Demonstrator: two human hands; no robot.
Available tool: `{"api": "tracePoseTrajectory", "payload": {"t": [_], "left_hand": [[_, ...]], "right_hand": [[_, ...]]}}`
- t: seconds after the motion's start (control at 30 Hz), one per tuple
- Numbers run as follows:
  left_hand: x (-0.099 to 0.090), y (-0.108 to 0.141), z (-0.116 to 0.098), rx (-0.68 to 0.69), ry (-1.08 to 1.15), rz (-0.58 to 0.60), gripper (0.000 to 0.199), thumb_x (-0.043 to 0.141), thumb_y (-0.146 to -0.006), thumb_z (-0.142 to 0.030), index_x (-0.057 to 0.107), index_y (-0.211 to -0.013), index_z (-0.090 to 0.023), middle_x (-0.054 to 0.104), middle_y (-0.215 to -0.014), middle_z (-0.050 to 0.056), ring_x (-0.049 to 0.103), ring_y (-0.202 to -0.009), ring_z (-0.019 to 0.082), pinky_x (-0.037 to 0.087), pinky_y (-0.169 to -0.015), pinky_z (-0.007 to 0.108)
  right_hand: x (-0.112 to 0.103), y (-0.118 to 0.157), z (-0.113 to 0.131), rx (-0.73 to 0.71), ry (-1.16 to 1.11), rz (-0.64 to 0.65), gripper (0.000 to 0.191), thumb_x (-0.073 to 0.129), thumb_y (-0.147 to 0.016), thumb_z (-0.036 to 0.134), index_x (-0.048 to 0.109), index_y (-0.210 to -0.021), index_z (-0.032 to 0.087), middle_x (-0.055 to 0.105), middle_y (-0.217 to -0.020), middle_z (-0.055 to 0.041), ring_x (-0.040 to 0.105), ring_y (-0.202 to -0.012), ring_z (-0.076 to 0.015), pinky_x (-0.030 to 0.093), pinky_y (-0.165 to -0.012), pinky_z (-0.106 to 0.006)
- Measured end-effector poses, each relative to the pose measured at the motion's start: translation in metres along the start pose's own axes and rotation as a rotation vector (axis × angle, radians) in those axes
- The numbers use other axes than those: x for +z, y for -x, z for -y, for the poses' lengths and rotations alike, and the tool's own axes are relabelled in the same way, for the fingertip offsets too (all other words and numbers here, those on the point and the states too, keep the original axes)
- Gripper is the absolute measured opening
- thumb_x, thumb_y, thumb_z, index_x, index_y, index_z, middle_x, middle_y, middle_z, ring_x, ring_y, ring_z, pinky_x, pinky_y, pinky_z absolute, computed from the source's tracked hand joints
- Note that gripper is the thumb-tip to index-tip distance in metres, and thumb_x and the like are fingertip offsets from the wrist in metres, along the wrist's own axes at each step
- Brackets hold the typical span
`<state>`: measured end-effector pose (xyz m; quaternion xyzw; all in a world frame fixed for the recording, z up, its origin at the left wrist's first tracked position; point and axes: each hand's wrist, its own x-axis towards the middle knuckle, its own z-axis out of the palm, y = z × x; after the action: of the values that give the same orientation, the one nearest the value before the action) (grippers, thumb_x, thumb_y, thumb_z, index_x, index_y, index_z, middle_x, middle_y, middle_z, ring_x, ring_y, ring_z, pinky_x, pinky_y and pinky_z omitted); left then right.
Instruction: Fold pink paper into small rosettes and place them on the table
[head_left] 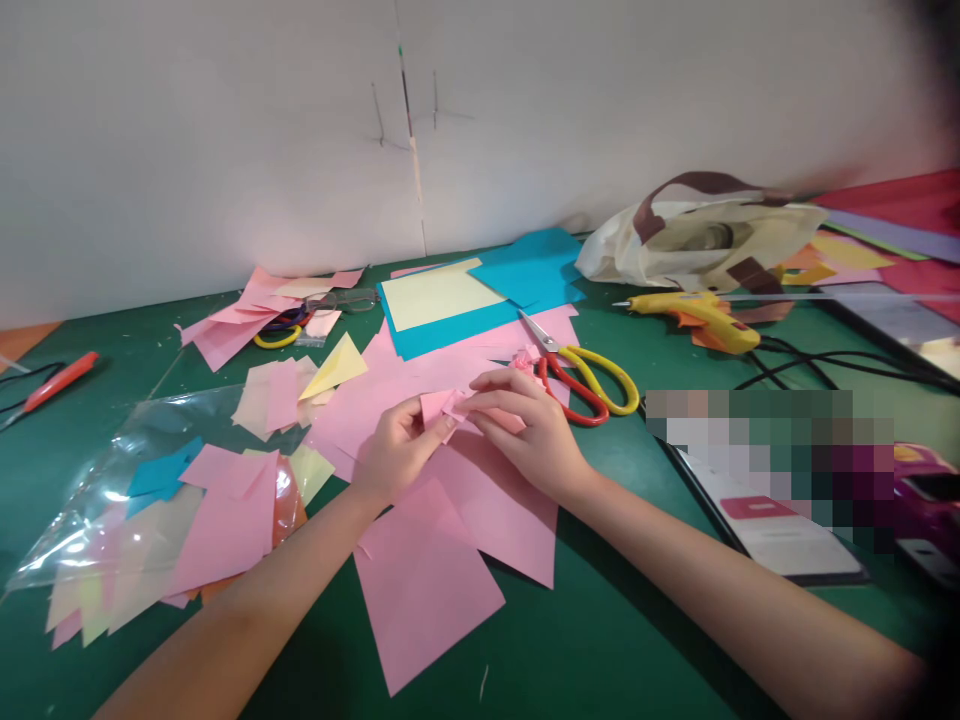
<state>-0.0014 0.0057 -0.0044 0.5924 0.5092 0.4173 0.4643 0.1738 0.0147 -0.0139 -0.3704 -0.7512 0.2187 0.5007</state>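
Right hand (529, 430) hovers over paper (510, 510) beside scissors (551, 344).

Left forearm (262, 600) and right forearm (697, 570) are showing bare, looking slim and smooth, tapering to narrow bare wrists. Left grip (394, 448) and right grip (536, 435) are appearing as bare hands, right one displaying slender fingers (504, 402). Right forearm's near end is looking dark, blurry.
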Motion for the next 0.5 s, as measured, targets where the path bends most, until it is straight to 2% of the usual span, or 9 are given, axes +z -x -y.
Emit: {"api": "tracePoseTrajectory", "payload": {"t": [0.13, 0.27, 0.4, 0.5], "left_hand": [[0.0005, 0.0008, -0.0024, 0.012, 0.016, 0.062, 0.028, 0.064, -0.078, -0.040, 0.070, -0.092, -0.017, 0.067, -0.078, 0.005, 0.057, -0.071, 0.017, 0.046, -0.065, 0.029], [0.0011, 0.0007, -0.0038, -0.014, 0.029, 0.073, 0.025, 0.063, -0.079, -0.040, 0.069, -0.085, -0.017, 0.064, -0.074, 0.003, 0.054, -0.067, 0.014, 0.043, -0.061, 0.026], [0.0013, -0.0003, -0.0041, 0.007, 0.015, 0.044, 0.023, 0.061, -0.081, -0.039, 0.069, -0.080, -0.017, 0.061, -0.071, 0.002, 0.053, -0.068, 0.014, 0.042, -0.061, 0.026], [0.0010, -0.0007, -0.0042, 0.005, 0.012, 0.030, 0.021, 0.060, -0.082, -0.037, 0.071, -0.083, -0.019, 0.061, -0.070, 0.001, 0.053, -0.068, 0.014, 0.042, -0.061, 0.025]], "right_hand": [[0.0004, -0.0015, 0.0027, 0.073, -0.070, 0.015, 0.012, 0.062, -0.083, 0.017, 0.071, -0.088, 0.024, 0.065, -0.094, -0.0057, 0.063, -0.089, -0.0183, 0.052, -0.084, -0.037], [0.0004, -0.0025, 0.0038, 0.165, -0.153, -0.013, 0.007, 0.064, -0.082, 0.023, 0.070, -0.079, 0.021, 0.068, -0.087, -0.0048, 0.064, -0.082, -0.0173, 0.052, -0.078, -0.035], [0.0010, -0.0022, 0.0039, 0.243, -0.219, 0.013, 0.011, 0.064, -0.082, 0.029, 0.067, -0.077, 0.019, 0.068, -0.077, -0.0039, 0.063, -0.074, -0.0168, 0.052, -0.070, -0.033], [0.0015, -0.0013, 0.0043, 0.308, -0.244, 0.014, 0.014, 0.066, -0.081, 0.032, 0.065, -0.077, 0.019, 0.069, -0.078, -0.0044, 0.063, -0.072, -0.0167, 0.051, -0.067, -0.032]]}}
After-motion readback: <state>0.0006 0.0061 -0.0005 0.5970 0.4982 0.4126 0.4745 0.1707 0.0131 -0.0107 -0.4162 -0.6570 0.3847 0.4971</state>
